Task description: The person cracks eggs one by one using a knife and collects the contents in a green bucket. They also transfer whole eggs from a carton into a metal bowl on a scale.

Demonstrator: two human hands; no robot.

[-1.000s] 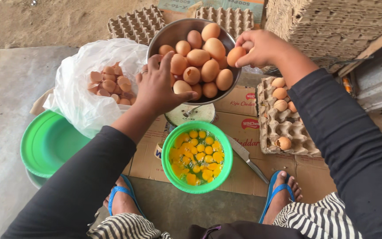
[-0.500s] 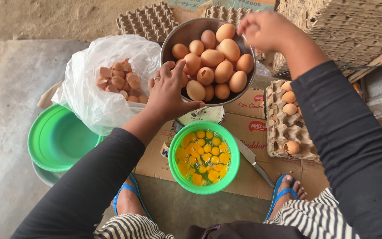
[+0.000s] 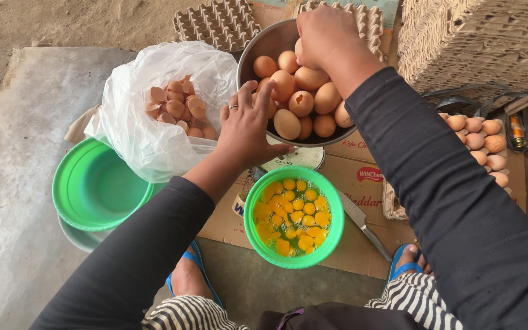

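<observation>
A metal bowl holds several brown eggs, one with a hole in its shell. My left hand rests on the bowl's near rim, fingers spread, a ring on one finger, holding nothing. My right hand hangs over the bowl's far side, closed around a pale brown egg that shows only at its edge. Just below the metal bowl sits a green plastic bowl with several raw yolks in it.
A white plastic bag of broken eggshells lies left of the bowl, over a green basin. A knife lies on flattened cardboard. A tray of eggs sits right; empty egg trays behind. My sandalled feet are below.
My right hand has carried the egg from the bowl's right rim to above its far side. My left hand has drawn back slightly to the near rim. The view has shifted down.
</observation>
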